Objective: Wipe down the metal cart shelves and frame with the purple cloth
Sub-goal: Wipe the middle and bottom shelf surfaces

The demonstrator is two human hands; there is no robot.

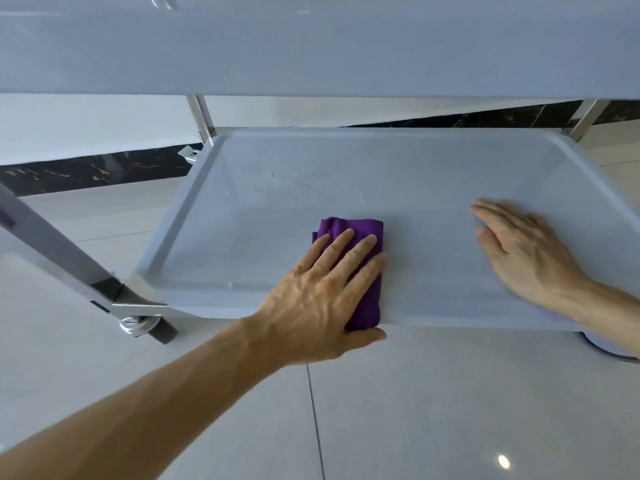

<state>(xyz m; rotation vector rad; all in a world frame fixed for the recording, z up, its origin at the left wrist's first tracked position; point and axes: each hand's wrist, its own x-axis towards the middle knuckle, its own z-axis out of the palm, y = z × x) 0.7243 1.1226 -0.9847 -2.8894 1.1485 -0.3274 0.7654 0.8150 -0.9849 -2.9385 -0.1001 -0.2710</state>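
**Lower shelf mid-wipe, frame and upper shelf not visibly done**

Wiping is under way on the cart's lower shelf [415, 188]. The left hand [322, 292] lies flat, fingers spread and extended, pressing the folded purple cloth [349, 226] down near the shelf's front edge, left of centre; the cloth is pinned under the palm, not gripped, with its far end showing beyond the fingertips and its near end reaching the front lip. The right hand [519, 251] rests open and empty on the shelf's right part, well apart from the cloth, apparently steadying the cart.

Faint smears and streaks on the shelf beyond the cloth, toward the back left, suggest a damp pass has covered that area, though whether it counts as clean cannot be told. The right side under and around the bare hand shows no clear wipe marks.

As a judgement, the task is partway: this shelf looks roughly half covered. The upper shelf [311, 46] fills the top of the view, and its state is unclear. The frame posts [52, 244] and the caster [142, 323] area show no sign either way, so they likely remain.
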